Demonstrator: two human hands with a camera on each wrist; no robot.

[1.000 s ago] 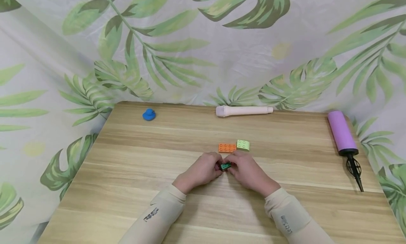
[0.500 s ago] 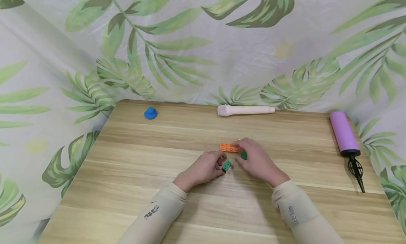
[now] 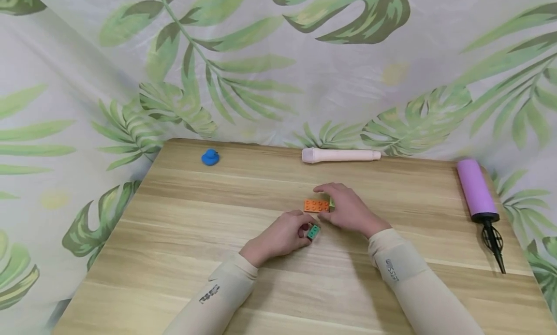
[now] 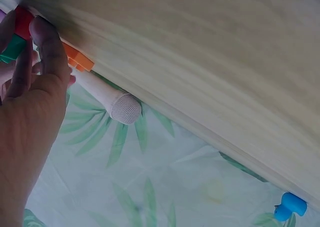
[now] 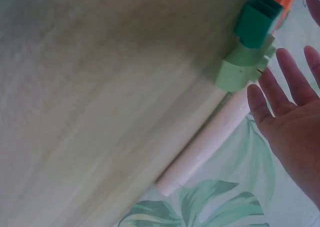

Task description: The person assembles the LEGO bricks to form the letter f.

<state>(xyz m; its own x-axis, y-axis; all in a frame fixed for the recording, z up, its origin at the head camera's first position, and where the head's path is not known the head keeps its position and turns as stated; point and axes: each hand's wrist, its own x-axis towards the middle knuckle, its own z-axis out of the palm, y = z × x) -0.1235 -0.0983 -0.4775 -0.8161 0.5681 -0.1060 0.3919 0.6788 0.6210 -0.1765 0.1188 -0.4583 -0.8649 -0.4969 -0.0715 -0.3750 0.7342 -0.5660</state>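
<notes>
My left hand [image 3: 280, 236] pinches a small stack of toy building bricks, a green brick [image 3: 313, 232] over a red brick [image 4: 23, 22]. Just beyond, my right hand [image 3: 348, 209] hovers with fingers spread around the right end of an orange brick [image 3: 316, 206], touching nothing that I can make out. In the right wrist view a dark green brick [image 5: 257, 22] and a light green curved brick [image 5: 235, 73] lie beside those fingers. From the head, the right hand covers the dark green one and most of the light green one.
Along the table's [image 3: 196, 277] back edge lie a blue rubber duck [image 3: 211, 157] at left and a pale pink microphone [image 3: 341, 155]. A purple hand pump [image 3: 478, 190] with a black nozzle lies near the right edge. A leaf-print cloth [image 3: 261, 98] hangs behind.
My right hand has parted from the left, let go of a dark green brick near the light green one, then shifted to the orange brick. The left hand keeps its stack.
</notes>
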